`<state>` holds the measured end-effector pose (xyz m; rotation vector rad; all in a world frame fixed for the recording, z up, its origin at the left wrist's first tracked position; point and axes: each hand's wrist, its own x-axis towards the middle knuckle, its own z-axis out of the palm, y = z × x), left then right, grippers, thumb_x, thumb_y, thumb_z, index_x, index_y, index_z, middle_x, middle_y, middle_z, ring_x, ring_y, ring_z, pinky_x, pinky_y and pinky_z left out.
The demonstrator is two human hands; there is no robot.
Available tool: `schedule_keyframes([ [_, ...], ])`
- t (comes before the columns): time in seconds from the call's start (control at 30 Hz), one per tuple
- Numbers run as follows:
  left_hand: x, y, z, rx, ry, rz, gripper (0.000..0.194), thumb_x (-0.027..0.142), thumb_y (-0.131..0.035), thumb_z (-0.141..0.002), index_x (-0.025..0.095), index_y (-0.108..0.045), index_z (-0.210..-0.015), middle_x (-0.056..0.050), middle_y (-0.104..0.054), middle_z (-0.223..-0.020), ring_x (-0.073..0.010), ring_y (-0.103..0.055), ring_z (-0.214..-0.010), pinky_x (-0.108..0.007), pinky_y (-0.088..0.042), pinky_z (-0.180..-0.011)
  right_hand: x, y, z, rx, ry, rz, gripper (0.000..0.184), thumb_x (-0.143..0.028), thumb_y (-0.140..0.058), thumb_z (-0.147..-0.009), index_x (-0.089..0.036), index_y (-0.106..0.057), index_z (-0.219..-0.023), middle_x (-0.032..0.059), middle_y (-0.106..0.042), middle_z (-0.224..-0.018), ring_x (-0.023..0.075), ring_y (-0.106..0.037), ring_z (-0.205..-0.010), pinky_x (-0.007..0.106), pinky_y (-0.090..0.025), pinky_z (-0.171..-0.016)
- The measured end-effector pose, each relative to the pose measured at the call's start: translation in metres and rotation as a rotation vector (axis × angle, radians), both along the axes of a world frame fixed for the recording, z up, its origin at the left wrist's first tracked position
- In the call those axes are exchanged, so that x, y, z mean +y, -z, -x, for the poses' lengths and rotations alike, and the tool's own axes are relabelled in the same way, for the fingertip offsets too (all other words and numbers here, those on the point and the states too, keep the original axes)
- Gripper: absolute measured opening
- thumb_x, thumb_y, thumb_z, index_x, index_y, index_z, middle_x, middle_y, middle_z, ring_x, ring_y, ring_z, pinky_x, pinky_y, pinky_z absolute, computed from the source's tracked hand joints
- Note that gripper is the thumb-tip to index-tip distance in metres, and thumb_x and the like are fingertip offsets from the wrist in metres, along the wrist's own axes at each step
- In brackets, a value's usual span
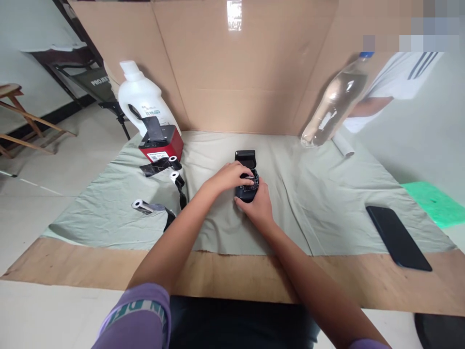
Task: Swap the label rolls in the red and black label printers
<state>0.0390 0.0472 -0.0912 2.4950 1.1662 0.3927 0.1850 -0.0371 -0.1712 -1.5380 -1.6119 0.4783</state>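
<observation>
A small black portable printer [247, 194] sits mid-table with its lid [245, 158] raised on the far side. My right hand [259, 206] grips its near right side, thumb along the front edge. From the left, my left hand [232, 177] reaches over the opening, its fingers closed together at the compartment; what they hold, if anything, is hidden. Left of my hands lie partly unrolled dark-printed paper rolls: one upper roll [174, 163], another just below [176, 177], and a third nearer me [142, 206].
A red-and-black box-shaped device [166, 140] stands before a white detergent jug [145, 99]. At right are a clear bottle [336, 99], a pale tube [343, 145] and a black phone [397, 237]. Cardboard [247, 72] walls the back; another person's sleeve [409, 72] shows behind it.
</observation>
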Motion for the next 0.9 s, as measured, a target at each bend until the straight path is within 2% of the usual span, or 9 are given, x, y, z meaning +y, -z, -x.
schedule_keyframes([
  [0.1,0.015,-0.024,-0.008,0.205,0.011,-0.008,0.031,0.04,-0.052,-0.098,0.025,-0.079,-0.106,-0.004,-0.079,-0.106,-0.0222,-0.069,-0.099,-0.03,-0.048,-0.084,0.0,0.0,0.0,0.001,0.002,0.006,0.1,-0.046,-0.08,-0.069,-0.012,-0.034,-0.151,0.0231,-0.053,-0.14,0.0407,-0.051,-0.133,0.056,-0.046,-0.11],
  [0.2,0.024,-0.034,-0.021,0.407,-0.02,-0.012,0.025,0.028,-0.06,-0.091,0.025,-0.079,-0.108,-0.005,-0.078,-0.111,-0.0235,-0.07,-0.102,-0.029,-0.048,-0.078,0.0,-0.001,0.0,0.001,-0.002,0.011,0.1,-0.046,-0.08,-0.069,-0.013,-0.033,-0.151,0.023,-0.053,-0.142,0.0403,-0.05,-0.134,0.055,-0.045,-0.11],
  [0.27,0.025,-0.033,-0.029,0.469,-0.031,-0.01,0.025,0.024,-0.063,-0.087,0.025,-0.079,-0.107,-0.008,-0.078,-0.113,-0.0254,-0.071,-0.105,-0.03,-0.049,-0.079,0.0,-0.001,-0.001,0.0,-0.006,0.011,0.1,-0.046,-0.079,-0.07,-0.012,-0.033,-0.152,0.0232,-0.052,-0.142,0.0401,-0.05,-0.135,0.055,-0.045,-0.111],
  [0.43,0.021,-0.018,-0.041,0.465,-0.097,-0.015,0.025,0.018,-0.065,-0.084,0.019,-0.077,-0.106,-0.015,-0.076,-0.11,-0.0314,-0.071,-0.103,-0.036,-0.052,-0.082,0.0,-0.001,-0.001,0.018,-0.013,0.006,0.1,-0.048,-0.078,-0.07,-0.013,-0.033,-0.152,0.0231,-0.054,-0.14,0.0397,-0.051,-0.133,0.056,-0.046,-0.109],
  [0.57,0.019,-0.016,-0.033,0.315,-0.082,-0.031,0.034,0.019,-0.07,-0.082,0.021,-0.071,-0.116,-0.011,-0.075,-0.108,-0.0294,-0.07,-0.102,-0.035,-0.053,-0.084,0.0,-0.001,-0.002,0.038,-0.019,0.008,0.098,-0.049,-0.078,-0.069,-0.014,-0.036,-0.15,0.0227,-0.054,-0.139,0.0404,-0.052,-0.131,0.057,-0.046,-0.107],
  [0.67,0.012,-0.023,-0.015,0.022,-0.084,-0.098,0.043,0.019,-0.068,-0.084,0.023,-0.066,-0.127,-0.009,-0.07,-0.116,-0.0236,-0.068,-0.102,-0.032,-0.053,-0.086,0.0,0.0,-0.003,0.043,-0.017,-0.014,0.098,-0.052,-0.079,-0.07,-0.014,-0.036,-0.149,0.0237,-0.054,-0.139,0.0425,-0.052,-0.131,0.059,-0.045,-0.107],
  [0.73,-0.001,-0.029,0.009,-0.195,-0.148,-0.159,0.04,0.022,-0.065,-0.087,0.022,-0.067,-0.127,-0.009,-0.067,-0.12,-0.0198,-0.067,-0.096,-0.03,-0.053,-0.085,0.001,0.001,-0.004,0.042,-0.018,-0.028,0.098,-0.053,-0.079,-0.07,-0.014,-0.036,-0.149,0.0238,-0.053,-0.14,0.0432,-0.051,-0.132,0.06,-0.045,-0.107],
  [0.8,-0.02,-0.033,0.046,-0.343,-0.262,-0.188,0.037,0.029,-0.065,-0.089,0.022,-0.068,-0.125,-0.008,-0.067,-0.119,-0.0164,-0.064,-0.084,-0.029,-0.053,-0.08,0.001,0.001,-0.004,0.043,-0.018,-0.023,0.097,-0.054,-0.078,-0.071,-0.016,-0.036,-0.15,0.0229,-0.054,-0.14,0.0426,-0.052,-0.131,0.059,-0.046,-0.106],
  [0.9,-0.057,-0.033,0.121,-0.366,-0.495,-0.233,0.038,0.036,-0.066,-0.087,0.023,-0.069,-0.122,-0.005,-0.068,-0.119,-0.0147,-0.061,-0.079,-0.028,-0.052,-0.078,0.001,-0.001,-0.003,0.038,-0.017,0.008,0.098,-0.052,-0.078,-0.07,-0.015,-0.036,-0.15,0.0223,-0.054,-0.14,0.0411,-0.053,-0.13,0.057,-0.046,-0.106],
])
